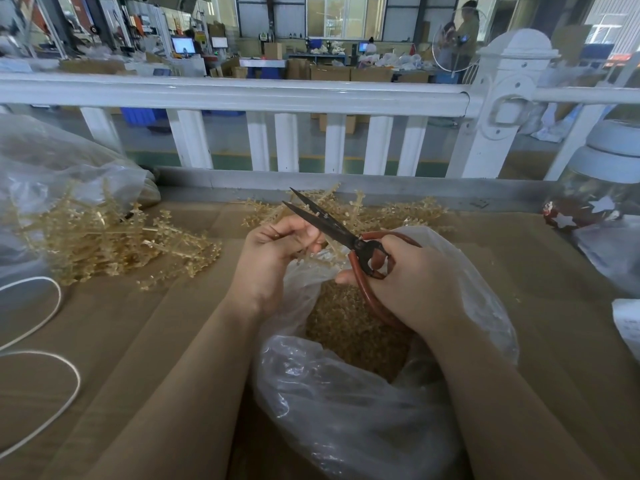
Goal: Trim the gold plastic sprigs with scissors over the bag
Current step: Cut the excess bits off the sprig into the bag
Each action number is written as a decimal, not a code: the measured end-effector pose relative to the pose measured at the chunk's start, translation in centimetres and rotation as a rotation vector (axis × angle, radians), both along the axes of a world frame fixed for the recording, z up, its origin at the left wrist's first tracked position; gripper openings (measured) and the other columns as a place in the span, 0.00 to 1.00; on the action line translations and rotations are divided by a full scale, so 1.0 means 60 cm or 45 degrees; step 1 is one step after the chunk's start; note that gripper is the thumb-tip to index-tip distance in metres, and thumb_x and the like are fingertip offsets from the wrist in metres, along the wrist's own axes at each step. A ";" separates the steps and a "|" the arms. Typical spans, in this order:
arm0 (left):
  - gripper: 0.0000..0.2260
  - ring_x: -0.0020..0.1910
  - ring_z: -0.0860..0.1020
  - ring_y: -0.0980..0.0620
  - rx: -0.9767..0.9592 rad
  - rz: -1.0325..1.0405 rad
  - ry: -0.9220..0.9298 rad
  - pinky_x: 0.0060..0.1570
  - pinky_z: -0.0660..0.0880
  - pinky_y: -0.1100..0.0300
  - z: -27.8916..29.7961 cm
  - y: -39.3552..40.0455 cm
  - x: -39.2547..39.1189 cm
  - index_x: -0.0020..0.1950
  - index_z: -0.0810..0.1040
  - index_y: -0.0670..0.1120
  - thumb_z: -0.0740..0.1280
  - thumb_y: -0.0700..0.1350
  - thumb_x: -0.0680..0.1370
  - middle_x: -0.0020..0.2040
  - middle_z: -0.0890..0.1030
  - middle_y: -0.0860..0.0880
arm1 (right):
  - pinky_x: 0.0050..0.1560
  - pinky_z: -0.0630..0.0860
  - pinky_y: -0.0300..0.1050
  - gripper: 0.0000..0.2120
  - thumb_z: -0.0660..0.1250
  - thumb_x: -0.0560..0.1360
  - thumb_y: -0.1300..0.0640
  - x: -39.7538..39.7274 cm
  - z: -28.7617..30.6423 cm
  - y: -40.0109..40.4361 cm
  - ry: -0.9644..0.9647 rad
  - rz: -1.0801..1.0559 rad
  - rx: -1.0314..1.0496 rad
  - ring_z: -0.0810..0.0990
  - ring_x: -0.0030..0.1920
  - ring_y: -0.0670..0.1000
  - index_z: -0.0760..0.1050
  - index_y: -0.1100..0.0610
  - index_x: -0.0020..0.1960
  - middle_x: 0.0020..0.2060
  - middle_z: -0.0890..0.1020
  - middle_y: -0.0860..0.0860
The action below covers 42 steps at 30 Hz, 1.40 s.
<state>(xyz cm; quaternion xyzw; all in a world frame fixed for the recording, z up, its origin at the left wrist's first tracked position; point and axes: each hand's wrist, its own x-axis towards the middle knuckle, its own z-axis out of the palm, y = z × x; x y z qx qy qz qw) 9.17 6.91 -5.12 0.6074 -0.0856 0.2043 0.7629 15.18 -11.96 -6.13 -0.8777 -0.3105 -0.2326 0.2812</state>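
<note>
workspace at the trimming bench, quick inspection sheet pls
surface: brown cardboard-covered table.
job's things: scissors, blades open; gold sprig over the clear bag holding gold trimmings; untrimmed sprig pile at left, more sprigs behind.
clutter: plastic bag far left; jar at right.
grippers: left hand pinches the sprig; right hand grips the scissor handles.
cables: white cord looped at left.
surroundings: white railing, factory floor beyond.

No text, label, brand or number can be read. The white paper (628,327) at the tabletop's right edge carries faint print, too blurred to make out.
</note>
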 end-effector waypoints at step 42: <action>0.10 0.37 0.76 0.57 0.229 0.259 -0.161 0.42 0.73 0.67 0.004 -0.015 -0.001 0.48 0.80 0.44 0.63 0.33 0.81 0.37 0.80 0.54 | 0.37 0.78 0.39 0.34 0.56 0.67 0.20 -0.003 0.002 -0.004 -0.013 -0.031 -0.016 0.76 0.34 0.41 0.77 0.49 0.44 0.34 0.80 0.42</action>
